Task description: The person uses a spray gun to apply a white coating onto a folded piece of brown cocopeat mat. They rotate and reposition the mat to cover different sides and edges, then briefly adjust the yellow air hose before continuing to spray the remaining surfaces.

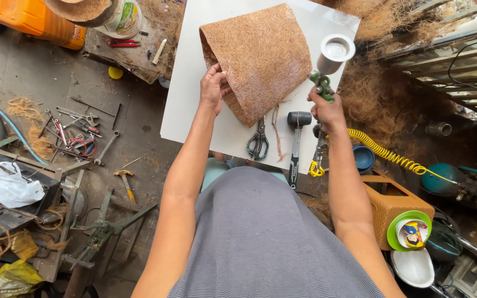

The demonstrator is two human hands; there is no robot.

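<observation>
The left hand (213, 88) is pinching the coarse, brown, curled fibre mat (260, 58) at its nine o'clock edge. The right hand's (327, 107) fingers are wrapping tight around a green spray gun (327, 69) carrying a metal cup.

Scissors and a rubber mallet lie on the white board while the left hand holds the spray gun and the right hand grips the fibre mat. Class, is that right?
Not quite: the hands are swapped. The head view shows the right hand holding the spray gun and the left hand gripping the fibre mat. The scissors and rubber mallet do lie on the white board.

Rough fibrous mat (260, 55) on smooth matt white board (194, 83); shiny metal cup (335, 52).
</observation>
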